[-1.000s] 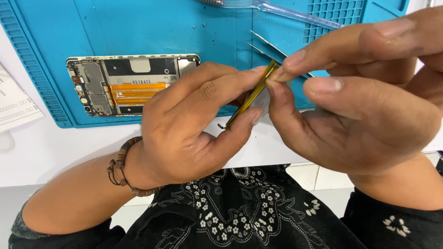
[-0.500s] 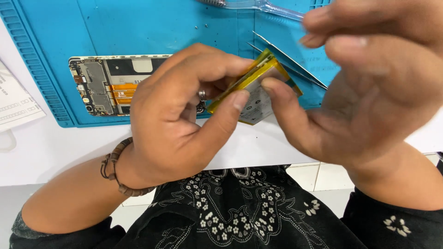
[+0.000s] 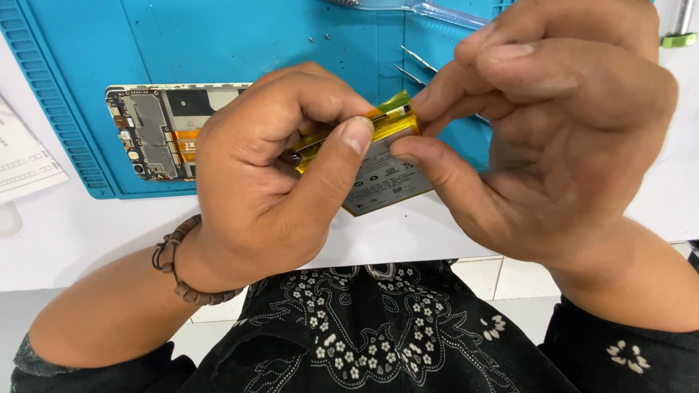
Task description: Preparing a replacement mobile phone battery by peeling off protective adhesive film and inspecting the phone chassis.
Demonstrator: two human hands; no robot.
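Observation:
A flat silver phone battery with yellow edging and a green tab is held up over the table edge. My left hand grips its left part, thumb pressed on its face. My right hand pinches its upper right corner between thumb and fingers. Behind my left hand an opened phone body lies on the blue work mat, its circuit board and orange flex cable showing; its right part is hidden.
Metal tweezers lie on the mat behind the battery. A clear plastic tool rests at the mat's top. A printed paper sheet sits at left on the white table. A green-tipped tool is at top right.
The battery has turned from edge-on to face-up toward me. Both hands moved closer together around it, and the right hand shifted to its upper corner.

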